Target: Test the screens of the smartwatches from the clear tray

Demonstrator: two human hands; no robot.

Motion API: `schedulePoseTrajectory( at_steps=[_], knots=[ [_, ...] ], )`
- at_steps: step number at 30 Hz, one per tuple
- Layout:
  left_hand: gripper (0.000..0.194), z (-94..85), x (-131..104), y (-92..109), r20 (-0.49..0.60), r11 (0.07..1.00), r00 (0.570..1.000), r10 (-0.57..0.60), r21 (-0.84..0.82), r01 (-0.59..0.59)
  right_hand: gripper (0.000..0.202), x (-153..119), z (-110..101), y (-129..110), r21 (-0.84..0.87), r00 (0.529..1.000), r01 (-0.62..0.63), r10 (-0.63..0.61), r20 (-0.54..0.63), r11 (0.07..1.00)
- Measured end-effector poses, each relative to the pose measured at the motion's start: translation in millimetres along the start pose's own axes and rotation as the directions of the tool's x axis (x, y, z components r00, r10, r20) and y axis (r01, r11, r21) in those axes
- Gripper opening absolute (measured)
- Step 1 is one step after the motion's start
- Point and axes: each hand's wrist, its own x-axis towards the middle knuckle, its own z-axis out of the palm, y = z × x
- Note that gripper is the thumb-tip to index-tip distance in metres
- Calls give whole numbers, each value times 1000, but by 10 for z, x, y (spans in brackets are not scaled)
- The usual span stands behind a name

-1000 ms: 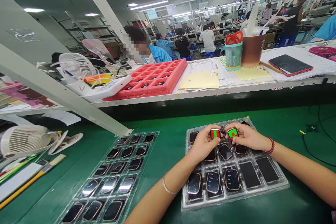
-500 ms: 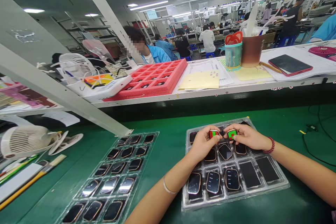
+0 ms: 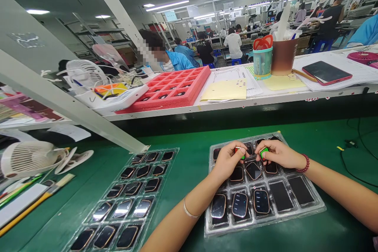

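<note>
Over the back part of a clear plastic tray [image 3: 251, 224], my left hand [image 3: 230, 160] grips a small watch [image 3: 242, 153] with a red and green screen, my thumb lying across it. Close to its right, my right hand [image 3: 276, 153] holds a second watch [image 3: 264, 152], its screen green and red, partly covered by my fingers. Below my hands the tray bears several dark-screened watches. Two in its front row, a middle one [image 3: 239, 205] and its right neighbour [image 3: 261, 201], show lines of text. Two compartments at the front right hold only black inserts [image 3: 280, 195].
Another tray of watches [image 3: 143, 171] lies to the left on the green table. Farther left are a white fan [image 3: 26, 159] and a brush [image 3: 62, 181]. A shelf behind bears a red foam tray [image 3: 189, 98], cups and a phone [image 3: 327, 73]. People sit beyond.
Both watches have turned in my fingers. My left thumb now covers more of its screen, and my right hand has moved slightly right.
</note>
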Motion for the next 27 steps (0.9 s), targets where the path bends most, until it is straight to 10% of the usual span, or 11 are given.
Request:
schedulePoseTrajectory(
  at_steps=[27],
  knots=[
    [41,12,9,-68,82,999,996,-25,-20,27,36,-6,9,4,-111,997,76,-78,-12,991]
  ],
)
